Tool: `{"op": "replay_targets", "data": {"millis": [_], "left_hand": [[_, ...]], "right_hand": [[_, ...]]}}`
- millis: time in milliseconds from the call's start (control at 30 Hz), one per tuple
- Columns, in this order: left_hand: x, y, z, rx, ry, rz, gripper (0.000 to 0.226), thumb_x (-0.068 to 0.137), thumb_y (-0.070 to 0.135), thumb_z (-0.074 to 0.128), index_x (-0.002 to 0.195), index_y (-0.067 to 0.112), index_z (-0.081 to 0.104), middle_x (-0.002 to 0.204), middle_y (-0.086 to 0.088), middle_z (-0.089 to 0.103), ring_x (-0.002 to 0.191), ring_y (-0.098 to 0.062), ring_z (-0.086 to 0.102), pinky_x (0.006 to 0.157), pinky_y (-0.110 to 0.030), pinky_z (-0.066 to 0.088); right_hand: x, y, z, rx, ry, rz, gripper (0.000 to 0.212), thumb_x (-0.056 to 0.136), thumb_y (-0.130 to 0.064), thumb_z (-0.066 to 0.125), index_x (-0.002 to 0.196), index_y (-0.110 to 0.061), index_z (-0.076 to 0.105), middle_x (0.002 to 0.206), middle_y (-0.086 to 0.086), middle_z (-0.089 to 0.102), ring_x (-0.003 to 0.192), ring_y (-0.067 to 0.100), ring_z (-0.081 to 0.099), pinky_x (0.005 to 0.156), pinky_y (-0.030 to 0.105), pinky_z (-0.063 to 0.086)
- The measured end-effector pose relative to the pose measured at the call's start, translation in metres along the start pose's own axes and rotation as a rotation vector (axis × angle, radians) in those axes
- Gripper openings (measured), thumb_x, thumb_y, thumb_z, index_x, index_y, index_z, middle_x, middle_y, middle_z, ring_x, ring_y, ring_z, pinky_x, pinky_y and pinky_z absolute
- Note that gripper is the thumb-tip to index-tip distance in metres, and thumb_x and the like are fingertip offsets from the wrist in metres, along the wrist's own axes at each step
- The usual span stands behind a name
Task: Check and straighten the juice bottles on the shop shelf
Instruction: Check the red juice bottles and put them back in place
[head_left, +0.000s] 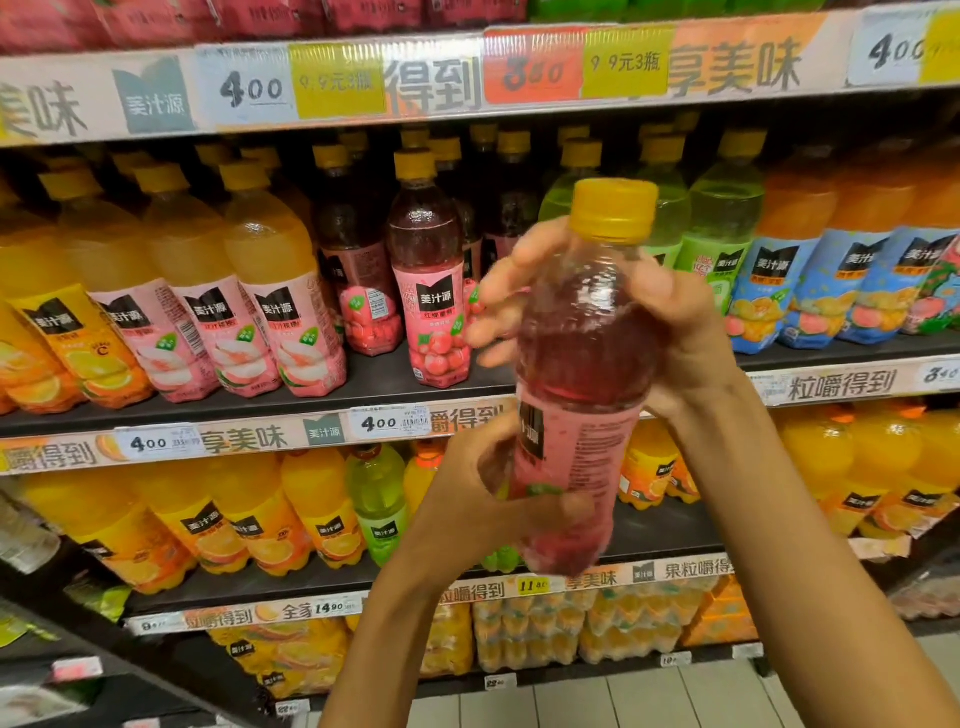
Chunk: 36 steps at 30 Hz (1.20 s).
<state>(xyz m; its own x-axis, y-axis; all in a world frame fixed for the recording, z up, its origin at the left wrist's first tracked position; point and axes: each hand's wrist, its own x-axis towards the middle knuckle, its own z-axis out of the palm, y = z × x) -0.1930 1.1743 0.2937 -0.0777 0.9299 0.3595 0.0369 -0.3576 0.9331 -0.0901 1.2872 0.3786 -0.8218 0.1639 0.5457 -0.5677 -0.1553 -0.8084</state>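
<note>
Nearest the camera, both hands are holding one red juice bottle (582, 374) out in front of the shelves, clear of every row. The left hand (488, 499) is gripping its lower part, fingers curled round the pink label and the thumb lying across the front near the base. The right hand (670, 322) is wrapping the shoulder from the right side, its fingertips showing past the bottle's left edge, somewhat blurred. The bottle's long axis is running nearly upright, yellow cap (613, 210) on top and tipped slightly right, with the label's small print facing the camera rather than its front panel.

Judging from this, the bottle is being checked, and the coming move depends on the gap on the middle shelf (384, 379) just beyond and to the left of the hands. The open spot appears to lie right of a front red bottle (434, 280) standing upright there, though the hands are hiding most of it. The left hand is sitting lower and nearer that shelf edge.

Farther left, peach-labelled bottles (260, 291) are leaning in a row; farther right, green bottles (717, 218) and blue-labelled orange bottles (810, 260) are standing. Price strips (379, 423) are fronting each shelf, with larger orange bottles (311, 514) below.
</note>
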Motion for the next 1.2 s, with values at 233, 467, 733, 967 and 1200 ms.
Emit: {"op": "replay_targets", "data": {"millis": [233,467,733,967,1200], "left_hand": [[0.005,-0.004,0.007,-0.045,0.126,-0.093,0.040,0.079,0.052,0.062,0.113,0.032,0.061,0.105,0.004,0.072,0.096,-0.012,0.068,0.078,-0.022,0.052],[0.008,0.004,0.011,-0.333,0.129,-0.319,0.091,0.057,0.082,0.061,0.098,0.001,0.065,0.071,-0.007,0.066,0.056,-0.016,0.063,0.053,-0.025,0.051],[0.010,-0.001,0.011,-0.315,0.120,-0.340,0.080,0.066,0.077,0.038,0.089,0.008,0.071,0.076,-0.012,0.071,0.067,-0.022,0.068,0.062,-0.028,0.055],[0.015,0.002,0.020,-0.099,0.308,-0.202,0.058,0.068,0.069,0.053,0.075,0.012,0.048,0.045,0.004,0.041,0.034,-0.007,0.037,0.037,-0.014,0.031],[0.011,-0.008,0.016,-0.318,0.217,-0.316,0.094,0.057,0.081,0.061,0.116,0.008,0.064,0.094,-0.013,0.072,0.081,-0.026,0.069,0.074,-0.038,0.055]], "right_hand": [[0.006,0.007,-0.005,-0.151,0.548,0.009,0.019,0.080,-0.024,0.062,0.092,-0.009,0.066,0.084,0.007,0.071,0.079,0.022,0.068,0.076,0.035,0.056],[0.012,0.001,-0.002,-0.076,0.549,0.067,0.041,0.088,-0.037,0.055,0.110,-0.004,0.065,0.095,0.005,0.069,0.091,0.015,0.065,0.083,0.028,0.052],[0.014,0.009,-0.002,0.086,0.493,0.073,0.031,0.089,-0.034,0.050,0.091,-0.005,0.061,0.081,0.011,0.067,0.073,0.025,0.065,0.070,0.035,0.055],[0.014,0.010,-0.003,-0.275,0.672,-0.030,0.026,0.090,-0.033,0.057,0.099,-0.011,0.066,0.084,0.004,0.071,0.080,0.016,0.067,0.073,0.027,0.056],[0.017,0.008,-0.015,-0.044,0.458,0.109,0.035,0.088,-0.035,0.050,0.107,-0.009,0.065,0.104,0.010,0.069,0.109,0.032,0.059,0.098,0.048,0.048]]}}
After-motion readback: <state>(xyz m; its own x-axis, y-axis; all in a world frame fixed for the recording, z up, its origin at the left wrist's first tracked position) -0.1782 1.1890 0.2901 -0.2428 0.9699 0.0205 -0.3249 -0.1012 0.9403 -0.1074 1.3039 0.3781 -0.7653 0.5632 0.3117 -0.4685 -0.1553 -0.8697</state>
